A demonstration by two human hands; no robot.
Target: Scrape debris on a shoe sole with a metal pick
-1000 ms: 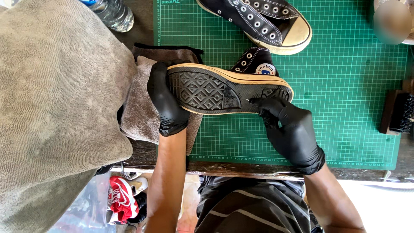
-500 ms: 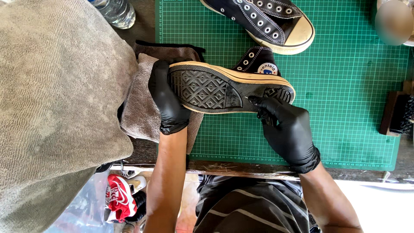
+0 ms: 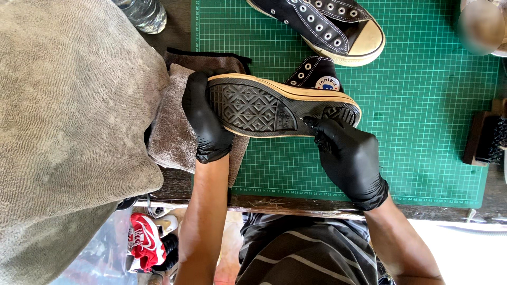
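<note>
I hold a black high-top sneaker (image 3: 274, 105) on its side, its dark patterned sole with a tan rim facing me. My left hand (image 3: 203, 124), in a black glove, grips the toe end of the sole and also presses a brown cloth (image 3: 171, 132) against it. My right hand (image 3: 348, 155), also gloved in black, has its fingertips on the sole's lower edge near the heel end. The second black sneaker (image 3: 330, 26) with a cream toe cap lies farther back on the green cutting mat (image 3: 422, 105).
A large grey-brown towel (image 3: 68, 132) covers the left side. A clear plastic bottle (image 3: 140, 13) stands at the top left. A dark brush (image 3: 483, 140) lies at the mat's right edge. Red and white shoes (image 3: 145, 240) sit on the floor below the table edge.
The sneaker and both hands have stayed almost in place; my right fingertips have shifted slightly along the sole's edge.
</note>
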